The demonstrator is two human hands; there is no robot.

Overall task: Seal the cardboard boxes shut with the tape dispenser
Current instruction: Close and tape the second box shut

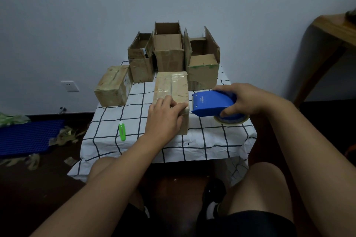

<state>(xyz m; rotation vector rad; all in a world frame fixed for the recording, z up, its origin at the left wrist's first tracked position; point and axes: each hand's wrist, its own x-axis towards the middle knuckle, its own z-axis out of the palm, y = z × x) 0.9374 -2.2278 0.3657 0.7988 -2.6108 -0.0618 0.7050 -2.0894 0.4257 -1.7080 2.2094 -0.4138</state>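
Observation:
A closed cardboard box (pixel 171 88) with shiny tape along its top lies in the middle of the checked tablecloth (pixel 202 140). My left hand (pixel 165 115) rests on its near end, fingers laid over the top edge. Just right of the box, my right hand (pixel 242 100) grips a blue tape dispenser (pixel 212 103) whose tape roll (pixel 232 119) shows below it. Another closed box (pixel 112 86) lies at the table's left edge. Three boxes stand at the back with flaps up: a left one (pixel 139 57), a middle one (pixel 168 48) and a right one (pixel 203 63).
A green utility knife (pixel 122 132) lies on the cloth left of my left arm. On the floor to the left are a blue crate (pixel 28 136) and scraps of used tape (pixel 65 134). A wooden table (pixel 335 31) stands at the right. My knees are below the table.

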